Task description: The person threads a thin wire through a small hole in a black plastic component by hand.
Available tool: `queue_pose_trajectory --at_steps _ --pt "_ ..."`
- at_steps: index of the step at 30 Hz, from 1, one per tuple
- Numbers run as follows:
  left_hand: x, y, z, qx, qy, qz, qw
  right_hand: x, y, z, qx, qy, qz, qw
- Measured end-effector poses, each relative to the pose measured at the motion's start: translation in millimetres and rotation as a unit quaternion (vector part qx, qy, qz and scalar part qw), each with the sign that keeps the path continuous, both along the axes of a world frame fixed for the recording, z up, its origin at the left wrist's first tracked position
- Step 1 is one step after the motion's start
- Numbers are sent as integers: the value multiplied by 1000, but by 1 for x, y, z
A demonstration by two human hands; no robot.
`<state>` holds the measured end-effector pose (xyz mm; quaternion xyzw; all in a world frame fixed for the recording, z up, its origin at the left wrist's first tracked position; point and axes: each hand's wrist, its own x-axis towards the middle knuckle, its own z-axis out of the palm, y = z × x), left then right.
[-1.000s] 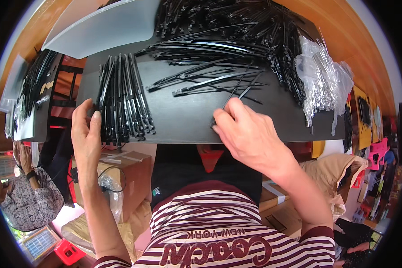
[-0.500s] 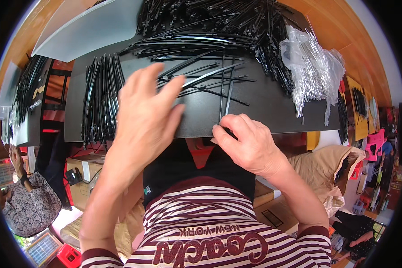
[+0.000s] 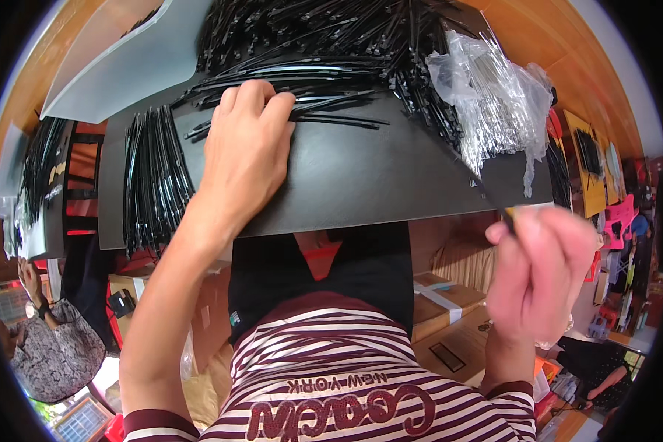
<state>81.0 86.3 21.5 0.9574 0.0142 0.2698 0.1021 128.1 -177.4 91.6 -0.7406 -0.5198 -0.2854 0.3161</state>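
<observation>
My left hand point(image 3: 244, 151) lies palm down on the dark table, its fingers curled over a loose bunch of thin black strips point(image 3: 346, 120). Their ends stick out on both sides of it. Raised past the table's right front edge, my right hand point(image 3: 544, 269) is blurred by motion. Between its thumb and fingers is one black strip point(image 3: 497, 199), slanting up and to the left over the table. Left of my left forearm, a neat bundle of black strips point(image 3: 155, 180) lies with its ends toward me.
A large heap of black strips point(image 3: 287, 33) covers the far side of the table point(image 3: 353, 180). A clear plastic bag point(image 3: 460, 66) with thin silvery strips lies at the right. A translucent sheet point(image 3: 118, 70) stands far left. Cardboard boxes point(image 3: 453, 298) sit below; other people are at both sides.
My right hand has moved from the front edge out to the right, with a strip. My left hand has come down onto the loose strips. Crossed strips mid-table are gone from there.
</observation>
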Motion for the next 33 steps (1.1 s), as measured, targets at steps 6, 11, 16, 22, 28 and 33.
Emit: queue_pose_trajectory --at_steps 6,11,16,22,28,33 --pt "-33 -57 32 -710 229 -54 664 -25 17 -18 -17 176 199 964" --pt "-34 -62 14 -835 86 -103 534 -33 26 -49 -25 215 185 959" --pt "-43 -61 10 -834 63 -102 539 -41 41 -56 13 623 118 773" --pt "-51 -63 11 -810 57 -72 579 -37 48 -62 -40 552 116 825" --pt "-57 -63 3 -801 93 -68 587 -39 46 -57 -50 651 121 748" --pt "-57 -70 3 -805 86 -64 583 -40 43 -55 -27 672 100 734"
